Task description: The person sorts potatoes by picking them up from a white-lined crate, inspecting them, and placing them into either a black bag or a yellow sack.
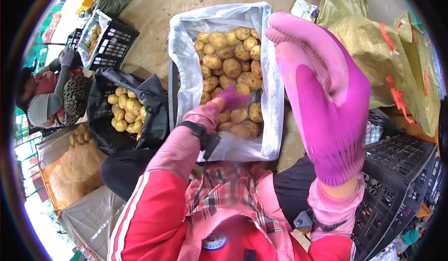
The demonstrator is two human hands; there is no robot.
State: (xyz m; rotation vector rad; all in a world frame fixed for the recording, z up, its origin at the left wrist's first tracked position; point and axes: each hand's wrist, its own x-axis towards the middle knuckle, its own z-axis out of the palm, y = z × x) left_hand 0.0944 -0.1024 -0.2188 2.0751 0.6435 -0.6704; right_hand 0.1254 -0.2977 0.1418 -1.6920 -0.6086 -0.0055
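Observation:
A crate lined with white plastic sheeting (186,58) stands in front of me, holding many potatoes (231,68). My left hand (233,98), in a purple glove, reaches in over the lower middle of the pile. Its fingers are blurred and point right, close to the potatoes; whether they grip one I cannot make out. Raised near the camera, right of the crate, is my right hand (326,97) in a pink and purple glove. Its fingers are extended and lightly curved, the thumb a little apart from them, and no object shows between them.
Left of the crate is a black-lined container (156,102) of potatoes. Beyond it, another person (58,93) sits by a black crate (114,44). Yellowish woven sacks (359,41) lie at right, above black plastic crates (396,163). A filled clear bag (74,172) is at lower left.

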